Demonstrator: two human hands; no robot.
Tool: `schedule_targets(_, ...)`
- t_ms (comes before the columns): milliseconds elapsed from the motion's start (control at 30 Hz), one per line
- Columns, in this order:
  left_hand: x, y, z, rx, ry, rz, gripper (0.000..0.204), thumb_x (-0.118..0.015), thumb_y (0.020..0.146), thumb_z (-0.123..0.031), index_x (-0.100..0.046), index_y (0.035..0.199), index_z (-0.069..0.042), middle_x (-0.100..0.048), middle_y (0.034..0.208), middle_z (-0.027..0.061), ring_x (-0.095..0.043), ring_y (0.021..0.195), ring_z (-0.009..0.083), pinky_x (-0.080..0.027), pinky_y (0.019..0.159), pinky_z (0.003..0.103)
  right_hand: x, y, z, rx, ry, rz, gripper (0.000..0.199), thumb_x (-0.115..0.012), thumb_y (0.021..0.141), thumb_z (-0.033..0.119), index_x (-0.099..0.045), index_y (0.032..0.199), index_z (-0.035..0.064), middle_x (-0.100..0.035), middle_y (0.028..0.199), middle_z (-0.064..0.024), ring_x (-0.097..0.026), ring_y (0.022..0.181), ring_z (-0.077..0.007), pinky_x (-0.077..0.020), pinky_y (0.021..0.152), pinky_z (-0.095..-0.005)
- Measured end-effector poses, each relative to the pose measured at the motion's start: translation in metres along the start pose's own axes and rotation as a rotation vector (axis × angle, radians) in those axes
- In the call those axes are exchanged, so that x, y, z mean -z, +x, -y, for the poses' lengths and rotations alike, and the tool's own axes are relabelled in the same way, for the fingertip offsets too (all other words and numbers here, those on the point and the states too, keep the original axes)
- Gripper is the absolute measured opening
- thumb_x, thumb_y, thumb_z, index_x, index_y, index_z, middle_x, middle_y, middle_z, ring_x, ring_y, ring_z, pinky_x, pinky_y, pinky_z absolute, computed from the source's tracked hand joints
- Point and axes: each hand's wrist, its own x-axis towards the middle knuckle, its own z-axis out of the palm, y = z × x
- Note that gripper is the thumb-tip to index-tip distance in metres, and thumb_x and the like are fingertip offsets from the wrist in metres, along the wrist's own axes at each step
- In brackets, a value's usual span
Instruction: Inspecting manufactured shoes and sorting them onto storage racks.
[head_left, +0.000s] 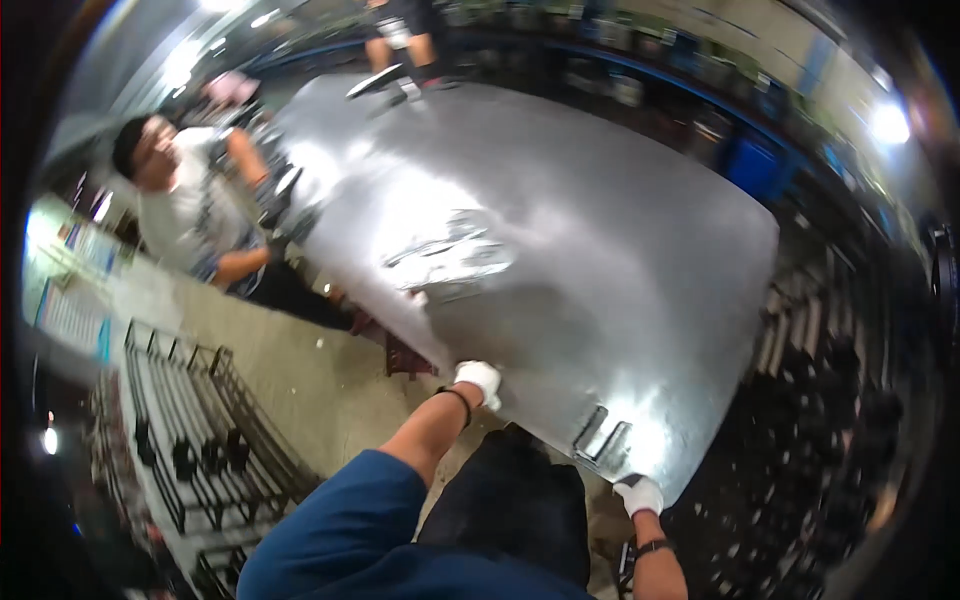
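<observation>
My left hand (478, 383), in a white glove, is at the near edge of a large grey metal-topped table (560, 170). Its fingers look curled in, and blur hides what they hold, if anything. My right hand (641, 495), also white-gloved, is at the table's near right corner with its fingers drawn together. A dark patch shows by those fingertips, too unclear to name. Just beyond it, two dark, narrow rectangular pieces (603, 440) lie on the metal. Farther left on the tabletop is a crumpled, shiny, clear sheet, perhaps plastic (450, 255).
On the left a person (190, 200) with dark gloves stands at the table's side. Another person (400, 35) is at the far edge, near a flat dark-and-light object (375, 82). Black metal racks (215, 430) stand lower left; dark parts (810, 430) crowd the right; a blue bin (752, 165) stands behind.
</observation>
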Motion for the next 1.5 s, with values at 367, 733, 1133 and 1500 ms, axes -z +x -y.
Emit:
schedule_targets(367, -0.018, 0.017, -0.005, 0.055, -0.042, -0.010, 0.059, -0.095, 0.063, -0.050, -0.083, 0.104, -0.009, -0.080, 0.099, 0.0127, -0.077, 0.097, 0.0333, -0.059, 0.079, 0.052, -0.016, 0.023, -0.024, 0.097, 0.023, 0.051, 0.041, -0.085, 0.078, 0.036, -0.078, 0.099, 0.0014, -0.076, 0.103, -0.0237, -0.073, 0.099, -0.0406, -0.0566, 0.089, -0.0474)
schedule_targets(733, -0.024, 0.023, -0.001, 0.038, -0.026, 0.038, 0.063, -0.095, 0.064, -0.051, -0.081, 0.111, -0.010, -0.079, 0.104, 0.0112, -0.076, 0.098, 0.0332, -0.057, 0.080, 0.056, -0.013, 0.026, -0.022, 0.132, 0.018, 0.078, 0.029, -0.083, 0.080, 0.032, -0.081, 0.099, 0.0095, -0.079, 0.099, -0.0168, -0.075, 0.096, -0.0363, -0.0570, 0.088, -0.0450)
schedule_targets(1133, -0.007, 0.018, -0.009, 0.046, 0.001, -0.026, 0.053, -0.093, 0.063, -0.038, -0.082, 0.108, -0.011, -0.078, 0.103, 0.0143, -0.074, 0.098, 0.0351, -0.055, 0.074, 0.058, -0.043, 0.065, -0.050, -0.157, 0.364, 0.132, 0.061, -0.078, 0.090, 0.053, -0.075, 0.093, -0.0074, -0.068, 0.072, -0.0130, -0.060, 0.052, -0.0260, -0.0451, 0.048, -0.0457)
schedule_targets(1500, -0.013, 0.001, -0.005, 0.123, -0.143, -0.052, 0.033, -0.075, 0.087, -0.016, -0.079, 0.119, -0.012, -0.074, 0.124, 0.0161, -0.069, 0.112, 0.0377, -0.053, 0.079, 0.060, -0.031, 0.051, -0.034, -0.169, 0.524, 0.193, 0.037, -0.076, 0.095, 0.036, -0.074, 0.092, -0.0002, -0.057, 0.059, -0.0062, -0.049, 0.038, -0.0224, -0.0381, 0.038, -0.0430)
